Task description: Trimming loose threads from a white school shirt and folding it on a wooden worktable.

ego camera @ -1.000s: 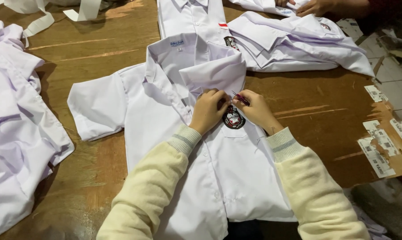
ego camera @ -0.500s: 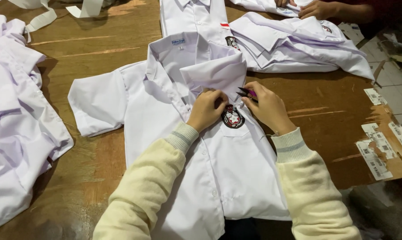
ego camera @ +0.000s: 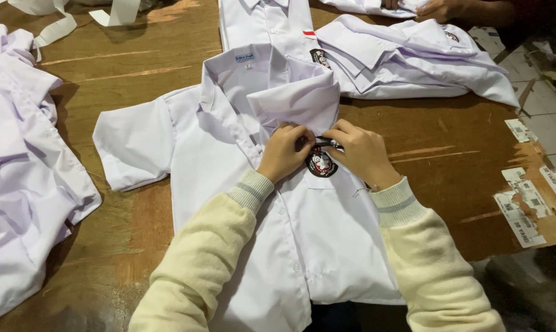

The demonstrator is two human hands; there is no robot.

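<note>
A white short-sleeved shirt [ego camera: 186, 154] lies front up on the wooden table [ego camera: 137, 61], one sleeve folded across the chest. A round dark embroidered badge [ego camera: 321, 165] sits on its breast pocket. My left hand [ego camera: 284, 150] and my right hand [ego camera: 361, 150] meet just above the badge, fingers pinched on the top edge of the pocket. A small dark thing shows between the fingertips; I cannot tell what it is. Both arms wear cream knit sleeves.
A heap of white shirts [ego camera: 20, 172] lies at the left. More badged shirts [ego camera: 407, 61] are stacked at the back right, where another person's hand [ego camera: 441, 9] rests. White strips [ego camera: 57, 24] lie at the back left. Paper labels [ego camera: 524, 203] stick near the table's right edge.
My hands have stayed at the pocket above the badge, with only small finger shifts. The view has moved slightly.
</note>
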